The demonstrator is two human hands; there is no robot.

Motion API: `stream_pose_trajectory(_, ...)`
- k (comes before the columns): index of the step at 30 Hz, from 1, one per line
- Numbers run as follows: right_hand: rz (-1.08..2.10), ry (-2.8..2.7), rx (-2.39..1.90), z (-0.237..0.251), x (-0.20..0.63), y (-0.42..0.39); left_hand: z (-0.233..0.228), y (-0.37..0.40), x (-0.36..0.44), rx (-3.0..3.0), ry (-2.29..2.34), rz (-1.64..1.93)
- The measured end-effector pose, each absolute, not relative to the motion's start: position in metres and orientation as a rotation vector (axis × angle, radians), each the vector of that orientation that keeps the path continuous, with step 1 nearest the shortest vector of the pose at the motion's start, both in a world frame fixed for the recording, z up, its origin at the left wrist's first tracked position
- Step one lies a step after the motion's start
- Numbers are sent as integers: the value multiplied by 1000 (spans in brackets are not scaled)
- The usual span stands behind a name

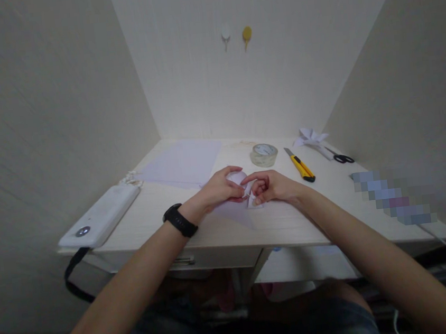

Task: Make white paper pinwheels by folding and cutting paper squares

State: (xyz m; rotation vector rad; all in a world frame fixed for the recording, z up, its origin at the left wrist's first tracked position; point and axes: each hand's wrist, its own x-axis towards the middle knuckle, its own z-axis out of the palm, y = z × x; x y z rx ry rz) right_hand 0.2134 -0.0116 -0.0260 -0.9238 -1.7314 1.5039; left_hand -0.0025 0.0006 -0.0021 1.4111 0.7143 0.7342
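A: I log the folded paper white, sheets pale lilac-white, desk light woodgrain.

B: Noted. At right of frame I see a yellow-black utility knife, black-handled scissors, black wristband.

Beyond grip: paper sheet, tape roll. Right of grip: yellow cutter, scissors, folded paper flower. Left: white device at desk edge.

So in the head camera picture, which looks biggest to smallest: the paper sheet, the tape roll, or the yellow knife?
1. paper sheet, clearly biggest.
2. and 3. tape roll and yellow knife look too alike to rank: the knife is longer, the roll wider.
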Motion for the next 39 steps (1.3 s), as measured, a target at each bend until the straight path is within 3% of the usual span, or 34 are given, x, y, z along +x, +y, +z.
stream_pose_trajectory(23, 1438, -1759, -987, -17, 208, -18, -6, 1, -1, 1580, 817, 752)
stream_pose_trajectory(39, 959, -2178, -1235, -1, 207, -25, -11, 5, -1, 1777, 870, 728)
